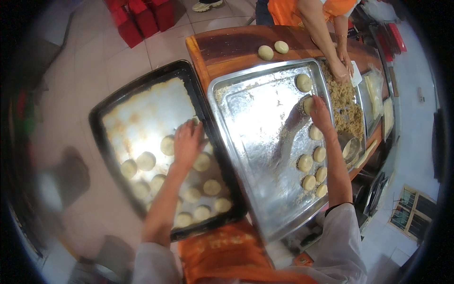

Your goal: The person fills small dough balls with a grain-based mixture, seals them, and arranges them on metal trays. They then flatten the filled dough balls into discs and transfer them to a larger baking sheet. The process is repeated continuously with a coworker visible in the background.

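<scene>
My left hand [189,142] reaches over the dark-rimmed baking tray [142,93], its fingers on a round dough piece at the tray's right side, mostly hidden beneath them. Several flat round dough pieces [145,161] lie around and below that hand. My right hand [321,113] is at the right side of the shiny metal tray [262,65], its fingers around a dough round [308,105]. Above it in the same tray sits another dough round [304,82], and several more [305,163] lie below, near my forearm.
A co-worker's hands [342,71] hold a white scraper [356,74] at a tray of crumbly filling [342,106], with a metal bowl [351,149] in it. Two dough balls [265,53] rest on the wooden table [230,42]. Red boxes [142,21] stand on the floor.
</scene>
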{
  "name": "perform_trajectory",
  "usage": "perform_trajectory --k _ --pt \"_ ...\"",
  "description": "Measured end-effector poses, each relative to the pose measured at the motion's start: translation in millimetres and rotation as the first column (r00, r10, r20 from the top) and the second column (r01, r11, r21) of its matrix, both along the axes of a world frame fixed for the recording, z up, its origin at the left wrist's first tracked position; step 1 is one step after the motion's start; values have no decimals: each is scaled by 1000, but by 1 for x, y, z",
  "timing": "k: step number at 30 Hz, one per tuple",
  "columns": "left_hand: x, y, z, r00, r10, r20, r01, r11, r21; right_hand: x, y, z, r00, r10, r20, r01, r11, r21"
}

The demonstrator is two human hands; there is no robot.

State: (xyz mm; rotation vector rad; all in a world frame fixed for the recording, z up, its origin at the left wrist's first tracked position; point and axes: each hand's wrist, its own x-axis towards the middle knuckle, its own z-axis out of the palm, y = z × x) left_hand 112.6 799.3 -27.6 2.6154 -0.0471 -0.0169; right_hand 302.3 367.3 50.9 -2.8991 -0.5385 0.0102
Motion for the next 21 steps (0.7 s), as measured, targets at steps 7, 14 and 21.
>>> perform_trajectory --k 7,14,21 --pt "2 -9 67 895 431 119 -344 834 -432 19 22 41 880 -12 -476 31 999 33" --pt "21 -90 142 911 213 -354 -383 119 -916 -25 88 98 412 357 -838 441 727 527" --pt "12 -95 126 760 -339 -555 -641 -531 -554 75 43 -2 948 318 -1 -297 890 346"
